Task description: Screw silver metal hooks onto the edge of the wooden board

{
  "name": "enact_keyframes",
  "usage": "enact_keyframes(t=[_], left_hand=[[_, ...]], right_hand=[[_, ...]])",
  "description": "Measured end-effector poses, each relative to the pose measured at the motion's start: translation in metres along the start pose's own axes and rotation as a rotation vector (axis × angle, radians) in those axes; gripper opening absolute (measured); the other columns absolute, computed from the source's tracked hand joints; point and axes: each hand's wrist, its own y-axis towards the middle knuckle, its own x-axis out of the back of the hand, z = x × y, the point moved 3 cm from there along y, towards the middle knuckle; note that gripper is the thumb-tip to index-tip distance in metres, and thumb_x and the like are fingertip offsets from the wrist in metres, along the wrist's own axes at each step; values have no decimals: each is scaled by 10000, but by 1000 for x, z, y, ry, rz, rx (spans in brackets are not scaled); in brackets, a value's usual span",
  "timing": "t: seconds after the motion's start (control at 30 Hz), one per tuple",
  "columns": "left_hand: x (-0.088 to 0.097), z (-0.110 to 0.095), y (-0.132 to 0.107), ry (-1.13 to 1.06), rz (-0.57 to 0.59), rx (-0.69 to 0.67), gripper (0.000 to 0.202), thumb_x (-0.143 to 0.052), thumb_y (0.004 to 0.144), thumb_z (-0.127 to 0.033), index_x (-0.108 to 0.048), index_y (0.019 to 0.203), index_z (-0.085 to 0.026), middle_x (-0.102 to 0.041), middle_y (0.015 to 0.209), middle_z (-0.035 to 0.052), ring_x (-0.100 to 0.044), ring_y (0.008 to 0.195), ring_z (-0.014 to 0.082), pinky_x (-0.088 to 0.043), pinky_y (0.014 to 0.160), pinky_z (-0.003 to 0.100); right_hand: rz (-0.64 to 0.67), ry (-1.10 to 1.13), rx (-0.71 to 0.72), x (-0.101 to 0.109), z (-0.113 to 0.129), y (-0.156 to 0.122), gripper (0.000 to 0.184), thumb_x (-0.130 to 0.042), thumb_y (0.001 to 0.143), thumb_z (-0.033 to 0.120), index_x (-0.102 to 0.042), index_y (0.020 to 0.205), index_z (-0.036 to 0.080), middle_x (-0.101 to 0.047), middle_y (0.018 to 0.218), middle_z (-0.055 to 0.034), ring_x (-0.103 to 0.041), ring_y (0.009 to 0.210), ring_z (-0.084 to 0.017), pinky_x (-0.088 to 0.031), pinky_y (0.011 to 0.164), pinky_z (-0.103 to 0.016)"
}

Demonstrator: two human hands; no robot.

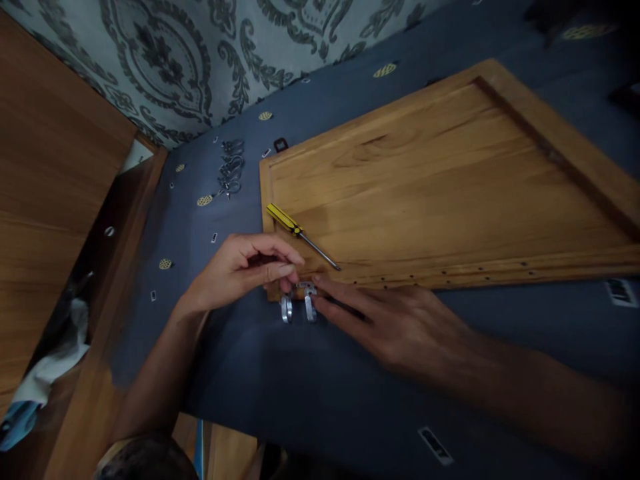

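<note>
A wooden panel (400,180) with a raised frame lies on dark blue cloth. At its near left corner sit two shiny metal ring clips, a left one (286,309) and a right one (311,303), hanging over the edge. My left hand (250,270) is closed in a pinch just above the left clip; what its fingertips hold is hidden. Stretched fingers of my right hand (385,317) touch the right clip and the panel's edge, with the thumb out of sight. A yellow and black screwdriver (303,235) rests on the panel just beyond my left hand.
Several more metal clips (231,167) lie in a row on the cloth (240,380), left of the panel. Small dark holes run along the panel's near edge. A patterned curtain (200,60) hangs behind. Wooden furniture (55,173) stands at the left, with a crumpled packet (55,367) beside it.
</note>
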Motion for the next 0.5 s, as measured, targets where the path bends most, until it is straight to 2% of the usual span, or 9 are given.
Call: enact_keyframes(t=[0.1, 0.2, 0.37, 0.5], left_hand=[[-2, 0, 0, 13, 4, 14, 123, -774, 887, -271, -758, 909, -151, -741, 761, 21, -688, 636, 106, -566, 615, 195], [-3, -1, 1, 74, 9, -4, 86, -735, 899, -239, -773, 900, -161, -721, 742, 12, -655, 627, 100, -542, 606, 194], [-3, -5, 3, 239, 7, -113, 89, -721, 896, -223, -796, 865, -186, -731, 830, 31, -661, 735, 122, -522, 654, 206], [-5, -3, 1, 236, 62, -64, 96, -691, 922, -203, -782, 924, -175, -753, 824, 26, -682, 710, 123, -522, 649, 205]], right_hand=[[-14, 3, -22, -3, 1, -2, 376, -459, 919, 19, -722, 1135, 180, -740, 1247, -124, -738, 793, -208, -539, 604, -332], [-24, -7, -18, -2, 1, -2, 376, -431, 937, 18, -720, 1111, 185, -737, 1264, -116, -725, 736, -193, -508, 569, -331], [16, -25, 13, 2, 0, 1, 355, -457, 932, 22, -717, 1119, 174, -743, 1257, -104, -723, 700, -187, -514, 557, -341], [3, -41, 6, 2, 0, 2, 346, -440, 957, 40, -713, 1125, 168, -759, 1239, -94, -735, 729, -195, -509, 555, -338]])
